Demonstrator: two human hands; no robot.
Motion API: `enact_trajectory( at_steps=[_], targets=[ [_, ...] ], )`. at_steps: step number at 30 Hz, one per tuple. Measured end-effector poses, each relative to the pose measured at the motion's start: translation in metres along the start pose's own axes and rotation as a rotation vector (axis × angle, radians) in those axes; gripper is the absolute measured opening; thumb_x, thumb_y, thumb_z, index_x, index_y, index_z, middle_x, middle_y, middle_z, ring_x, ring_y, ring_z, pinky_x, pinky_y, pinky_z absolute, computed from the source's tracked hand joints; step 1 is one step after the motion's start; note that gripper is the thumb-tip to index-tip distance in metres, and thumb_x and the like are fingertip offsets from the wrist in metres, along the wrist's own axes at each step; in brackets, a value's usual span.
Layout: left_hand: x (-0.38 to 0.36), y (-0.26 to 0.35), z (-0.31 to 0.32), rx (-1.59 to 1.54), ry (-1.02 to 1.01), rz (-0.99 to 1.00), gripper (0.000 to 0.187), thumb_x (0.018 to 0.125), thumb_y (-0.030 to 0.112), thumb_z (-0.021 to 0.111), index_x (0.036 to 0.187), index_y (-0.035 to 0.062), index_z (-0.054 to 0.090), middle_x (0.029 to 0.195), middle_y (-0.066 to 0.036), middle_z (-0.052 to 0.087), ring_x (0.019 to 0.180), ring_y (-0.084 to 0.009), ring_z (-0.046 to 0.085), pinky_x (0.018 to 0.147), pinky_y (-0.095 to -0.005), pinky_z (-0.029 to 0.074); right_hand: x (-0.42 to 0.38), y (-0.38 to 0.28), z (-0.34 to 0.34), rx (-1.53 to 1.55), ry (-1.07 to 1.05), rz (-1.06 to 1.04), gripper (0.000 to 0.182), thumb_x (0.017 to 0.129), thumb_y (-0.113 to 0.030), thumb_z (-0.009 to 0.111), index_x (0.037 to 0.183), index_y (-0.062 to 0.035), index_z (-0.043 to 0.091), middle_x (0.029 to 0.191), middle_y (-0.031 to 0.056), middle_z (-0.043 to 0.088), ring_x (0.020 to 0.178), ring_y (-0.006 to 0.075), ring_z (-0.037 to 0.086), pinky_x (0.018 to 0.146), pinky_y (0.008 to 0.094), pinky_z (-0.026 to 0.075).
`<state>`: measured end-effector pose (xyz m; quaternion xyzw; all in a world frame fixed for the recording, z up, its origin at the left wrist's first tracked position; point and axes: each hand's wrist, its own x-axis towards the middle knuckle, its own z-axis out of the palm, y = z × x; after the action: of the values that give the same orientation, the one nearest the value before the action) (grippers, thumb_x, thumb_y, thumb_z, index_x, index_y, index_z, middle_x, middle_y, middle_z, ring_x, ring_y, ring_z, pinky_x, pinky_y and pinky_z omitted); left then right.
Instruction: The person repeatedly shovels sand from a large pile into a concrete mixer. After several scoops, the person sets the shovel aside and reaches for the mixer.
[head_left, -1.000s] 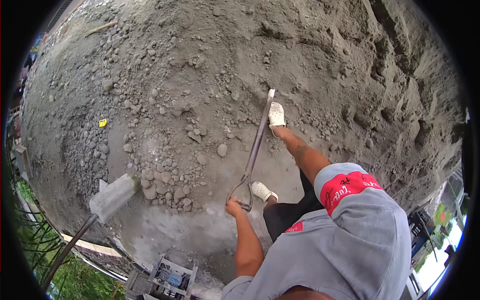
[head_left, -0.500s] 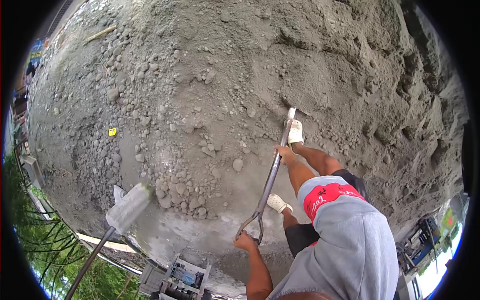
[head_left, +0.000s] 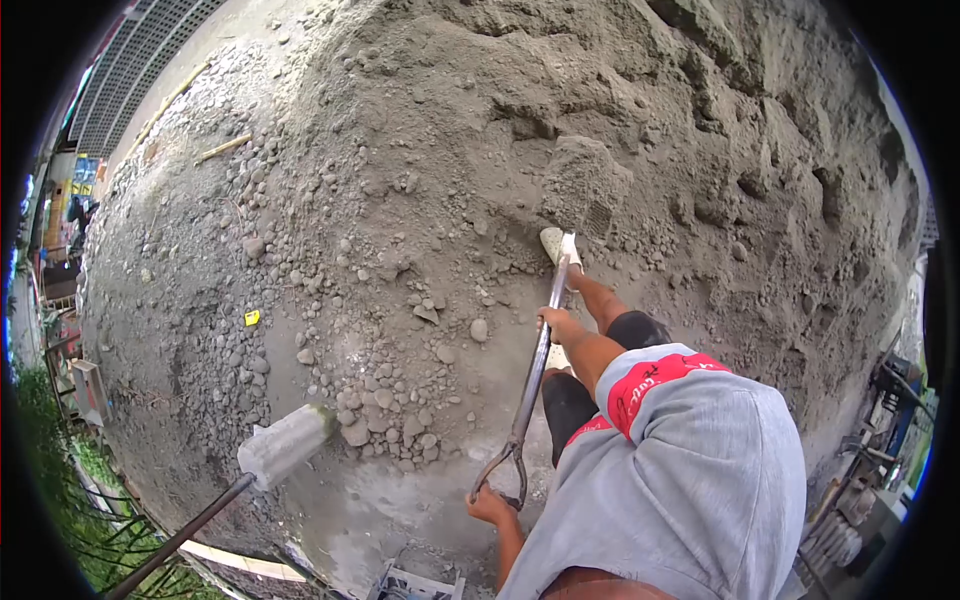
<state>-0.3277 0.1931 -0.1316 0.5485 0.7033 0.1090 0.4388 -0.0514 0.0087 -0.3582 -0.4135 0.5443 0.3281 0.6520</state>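
Note:
A long-handled shovel slants up from the lower middle, its split grip nearest me. My left hand is closed around the grip at the bottom. My right hand wraps the metal shaft farther up. The shovel's pale socket reaches the grey sand, where the blade is mostly hidden. One foot in a cream clog is right beside the socket. The other clog shows partly behind the shaft.
A grey cylindrical block on a pole lies at lower left. Stones are heaped beside it. A small yellow object and a stick lie on the gravel. Machinery stands at the right edge.
The view has shifted. My forward foot has moved up against the shovel's socket, and a raised clump of sand now shows beyond it. Both hands keep their hold on the shovel.

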Motion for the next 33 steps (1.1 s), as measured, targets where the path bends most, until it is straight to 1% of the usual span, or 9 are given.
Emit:
enact_trajectory(
  at_steps=[10,12,14,16,20,28,29,31,33],
  targets=[
    [0.019,0.052,-0.168,0.237,-0.053,0.228,0.021,0.064,-0.003,0.055,0.083,-0.0090,0.048,0.063,-0.012,0.051,0.047,-0.0171,0.045,0.040,-0.0303,0.035,-0.124,0.140,-0.013,0.386,0.003,0.114,0.011,0.073,-0.005,0.059,0.076,-0.0034,0.049,0.061,0.0067,0.051,0.051,0.0189,0.052,0.048,0.0347,0.048],
    [0.084,0.024,-0.214,0.705,-0.233,1.053,0.020,0.061,-0.004,0.054,0.080,-0.0098,0.049,0.063,-0.013,0.051,0.045,-0.0181,0.046,0.039,-0.0310,0.035,-0.109,0.172,-0.023,0.382,0.012,0.124,0.012,0.073,-0.007,0.059,0.079,-0.0035,0.050,0.061,0.0057,0.050,0.048,0.0166,0.050,0.044,0.0323,0.044],
    [0.098,0.028,-0.222,0.755,-0.295,1.105,0.019,0.059,-0.004,0.055,0.076,-0.0097,0.049,0.060,-0.013,0.050,0.047,-0.0193,0.046,0.041,-0.0330,0.037,-0.109,0.202,-0.050,0.604,-0.083,0.112,0.012,0.072,-0.003,0.060,0.075,-0.0037,0.048,0.058,0.0058,0.048,0.049,0.0185,0.051,0.045,0.0346,0.045],
    [-0.002,0.064,-0.197,0.615,-0.093,0.674,0.017,0.058,-0.001,0.057,0.072,-0.0077,0.050,0.056,-0.011,0.049,0.046,-0.0191,0.046,0.041,-0.0336,0.037,-0.147,0.207,-0.081,0.692,-0.026,0.122,0.011,0.072,-0.005,0.058,0.076,-0.0043,0.048,0.059,0.0057,0.049,0.045,0.0166,0.049,0.041,0.0332,0.041],
    [-0.002,0.014,-0.187,0.637,-0.129,0.665,0.018,0.058,-0.001,0.057,0.073,-0.0065,0.051,0.055,-0.010,0.048,0.044,-0.0180,0.045,0.039,-0.0327,0.035,-0.142,0.246,-0.179,0.877,0.009,0.076,0.011,0.071,-0.003,0.060,0.074,-0.0044,0.049,0.057,0.0058,0.048,0.047,0.0174,0.049,0.043,0.0341,0.043],
    [-0.091,-0.082,-0.108,0.621,-1.141,0.852,0.015,0.058,-0.004,0.054,0.072,-0.0055,0.049,0.056,-0.009,0.052,0.041,-0.0160,0.046,0.037,-0.0300,0.034,-0.265,0.279,-0.475,1.370,0.290,-0.266,0.012,0.070,-0.004,0.062,0.076,-0.0034,0.052,0.058,0.0056,0.050,0.049,0.0172,0.052,0.045,0.0343,0.046],
    [-0.144,-0.117,-0.099,0.428,-0.987,1.118,0.012,0.060,-0.004,0.053,0.070,-0.0042,0.048,0.054,-0.010,0.051,0.039,-0.0161,0.047,0.037,-0.0293,0.035,-0.291,0.284,-0.520,1.410,0.309,-0.306,0.013,0.070,-0.004,0.062,0.078,-0.0034,0.052,0.060,0.0059,0.051,0.049,0.0178,0.052,0.047,0.0344,0.047],
    [-0.178,-0.138,-0.049,0.593,-1.528,1.111,0.011,0.062,-0.004,0.052,0.072,-0.0016,0.047,0.052,-0.009,0.049,0.040,-0.0160,0.047,0.037,-0.0288,0.036,-0.347,0.300,-0.611,1.497,0.433,-0.407,0.013,0.072,-0.005,0.063,0.079,-0.0034,0.053,0.061,0.0060,0.052,0.051,0.0185,0.053,0.048,0.0349,0.047],
    [-0.344,-0.161,-0.094,0.531,-1.545,0.668,0.012,0.062,-0.003,0.052,0.073,0.0004,0.046,0.050,-0.006,0.045,0.040,-0.0159,0.044,0.037,-0.0281,0.036,-0.418,0.326,-0.701,1.519,0.555,-0.551,0.014,0.073,-0.008,0.064,0.079,-0.0032,0.053,0.062,0.0071,0.053,0.054,0.0203,0.054,0.051,0.0358,0.047]
  ],
)
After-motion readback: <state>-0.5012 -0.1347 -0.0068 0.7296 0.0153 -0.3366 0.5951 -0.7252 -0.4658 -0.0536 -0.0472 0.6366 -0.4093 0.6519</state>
